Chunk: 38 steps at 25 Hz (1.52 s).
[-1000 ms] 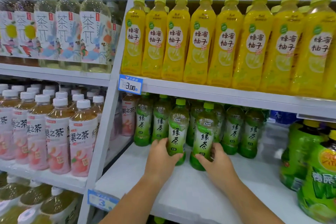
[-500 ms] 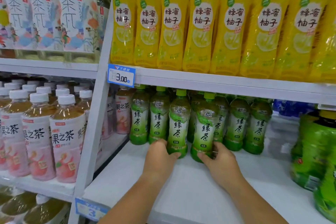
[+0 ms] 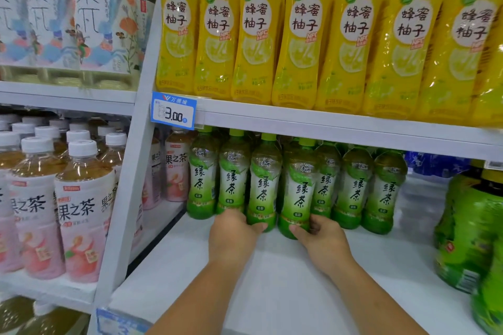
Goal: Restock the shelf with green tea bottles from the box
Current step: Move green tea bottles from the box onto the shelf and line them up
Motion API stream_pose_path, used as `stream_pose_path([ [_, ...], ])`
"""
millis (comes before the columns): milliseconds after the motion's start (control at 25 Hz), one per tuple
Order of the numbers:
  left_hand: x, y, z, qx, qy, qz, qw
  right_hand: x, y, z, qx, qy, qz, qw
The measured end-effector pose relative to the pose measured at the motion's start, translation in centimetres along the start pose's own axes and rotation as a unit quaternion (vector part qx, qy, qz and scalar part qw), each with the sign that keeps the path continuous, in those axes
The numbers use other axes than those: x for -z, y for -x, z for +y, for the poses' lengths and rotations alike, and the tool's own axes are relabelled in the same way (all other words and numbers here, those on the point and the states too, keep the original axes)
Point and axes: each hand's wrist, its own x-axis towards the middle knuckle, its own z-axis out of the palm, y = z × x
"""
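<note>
Seven green tea bottles [image 3: 353, 187] face front in mid-frame on the shelf [image 3: 272, 280]; the left grip [image 3: 234, 234] curls round the base of one, the right grip [image 3: 324, 242] round its neighbour, both just ahead of the row. Bare shelf fills the lower frame, so restocking looks far from finished; no box shows.
</note>
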Motion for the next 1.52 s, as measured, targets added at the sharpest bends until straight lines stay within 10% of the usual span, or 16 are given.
stream_pose_path([
  [600,-0.3,-0.5,0.3,0.023,-0.025,-0.011,0.999,-0.3,-0.1,-0.6,-0.037,0.175,-0.022,0.984],
  [1520,6.0,9.0,1.1,-0.001,0.150,-0.146,0.978,4.6,10.3,-5.2,-0.082,0.022,-0.016,0.996],
])
